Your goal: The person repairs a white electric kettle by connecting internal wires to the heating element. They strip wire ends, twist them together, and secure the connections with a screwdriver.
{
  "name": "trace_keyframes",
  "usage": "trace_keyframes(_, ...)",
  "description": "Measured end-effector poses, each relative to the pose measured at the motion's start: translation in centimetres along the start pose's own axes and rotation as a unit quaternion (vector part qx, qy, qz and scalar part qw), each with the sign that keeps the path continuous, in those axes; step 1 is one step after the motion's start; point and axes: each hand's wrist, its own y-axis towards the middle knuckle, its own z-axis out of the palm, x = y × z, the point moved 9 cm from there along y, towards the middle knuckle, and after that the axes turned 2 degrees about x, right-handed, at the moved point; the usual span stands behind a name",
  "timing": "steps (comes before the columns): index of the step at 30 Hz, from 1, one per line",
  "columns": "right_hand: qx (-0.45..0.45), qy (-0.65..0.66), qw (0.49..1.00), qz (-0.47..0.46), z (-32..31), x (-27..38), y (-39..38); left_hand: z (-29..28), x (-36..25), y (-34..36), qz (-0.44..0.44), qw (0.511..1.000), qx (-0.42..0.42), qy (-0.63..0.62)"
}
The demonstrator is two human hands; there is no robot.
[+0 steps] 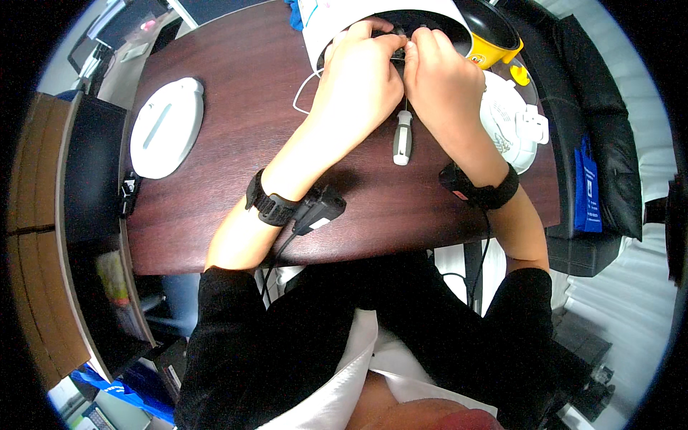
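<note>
A white, rounded housing (320, 36) with a dark interior lies at the far edge of the table, its opening toward me. My left hand (363, 75) reaches into that opening with bent fingers and thumb closed together. Beside it, my right hand (443, 75) is pinched at the same spot, the fingertips of both hands nearly meeting. Whatever they grip among the dark parts inside is too small and covered to make out. Just below the hands, a screwdriver (403, 140) with a grey and white handle lies on the table, shaft pointing toward the housing.
A white oval lid-like part (168, 127) lies at the table's left. At the right are a white round base (507, 118) with a white plug (532, 125) and a black pan in a yellow holder (494, 51). A thin white cable (299, 93) loops beside the housing. A black sofa (598, 93) stands beyond.
</note>
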Motion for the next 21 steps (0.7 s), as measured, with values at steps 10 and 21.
trace_keyframes(10, 0.061, 0.159, 0.978, 0.119, -0.2, -3.7, -1.3, -0.9, -0.8, 0.1, 0.000, 0.999, -0.023, 0.045)
trace_keyframes(21, 0.311, 0.217, 0.904, 0.197, 3.0, -4.1, -8.4, -1.0, -0.1, 0.3, 0.003, 0.996, -0.047, 0.076)
